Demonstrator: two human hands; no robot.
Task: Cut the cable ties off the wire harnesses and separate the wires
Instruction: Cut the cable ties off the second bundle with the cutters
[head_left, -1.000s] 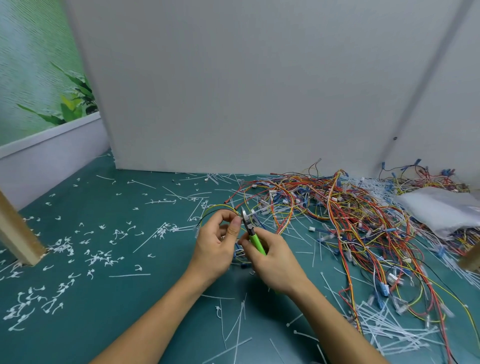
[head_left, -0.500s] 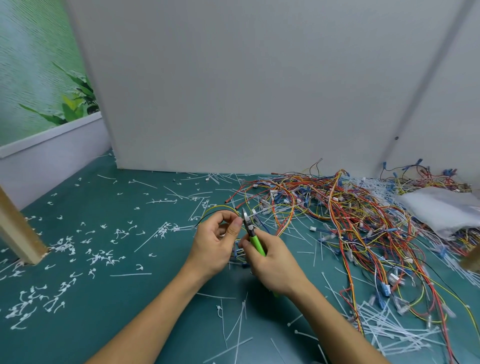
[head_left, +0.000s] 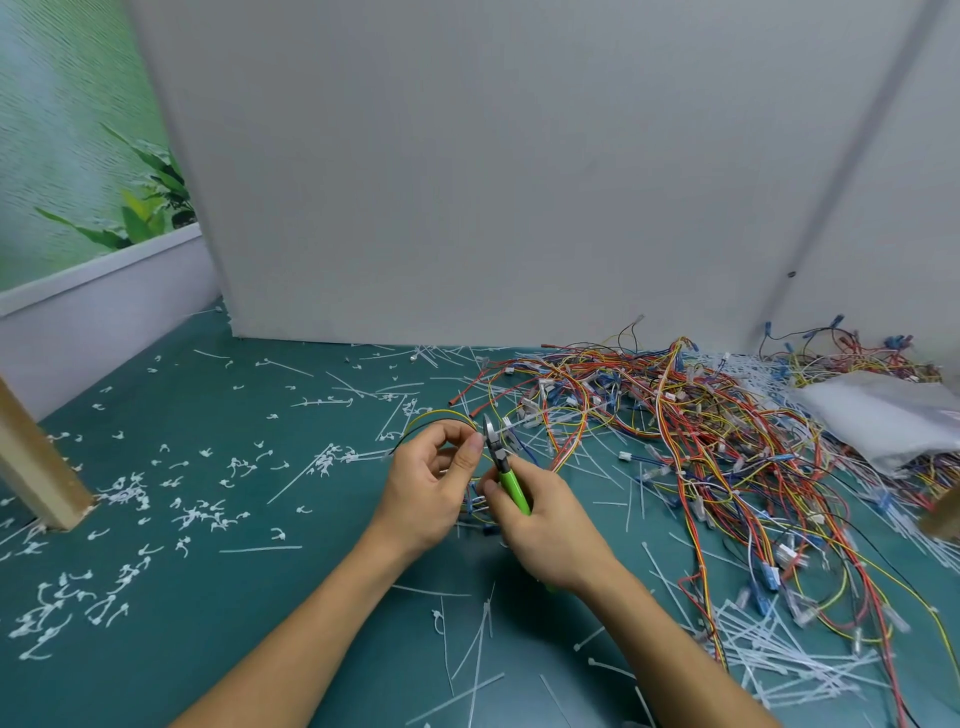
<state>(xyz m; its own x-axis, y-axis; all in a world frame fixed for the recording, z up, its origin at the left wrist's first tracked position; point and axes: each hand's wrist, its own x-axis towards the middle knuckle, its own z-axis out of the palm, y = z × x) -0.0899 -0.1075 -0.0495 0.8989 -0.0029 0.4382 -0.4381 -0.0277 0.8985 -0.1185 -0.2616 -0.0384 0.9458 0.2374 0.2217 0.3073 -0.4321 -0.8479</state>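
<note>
My left hand (head_left: 434, 480) pinches a small wire harness (head_left: 439, 418), a loop of yellow and black wires, between thumb and fingers. My right hand (head_left: 545, 525) grips green-handled cutters (head_left: 506, 467), whose metal jaws sit right beside my left thumb tip at a white cable tie (head_left: 511, 427) on that harness. Whether the jaws bite the tie I cannot tell. A large tangle of red, orange, yellow and blue wires (head_left: 701, 431) lies on the green table to the right.
Cut white tie scraps (head_left: 208, 514) litter the table's left side, and long tie strips (head_left: 779, 660) pile up at the lower right. A wooden post (head_left: 36, 473) stands at the left, a clear plastic bag (head_left: 883, 415) at the right, a grey wall behind.
Both hands stay nearly in place; the cutter jaws have edged slightly toward the tie beside my left thumb.
</note>
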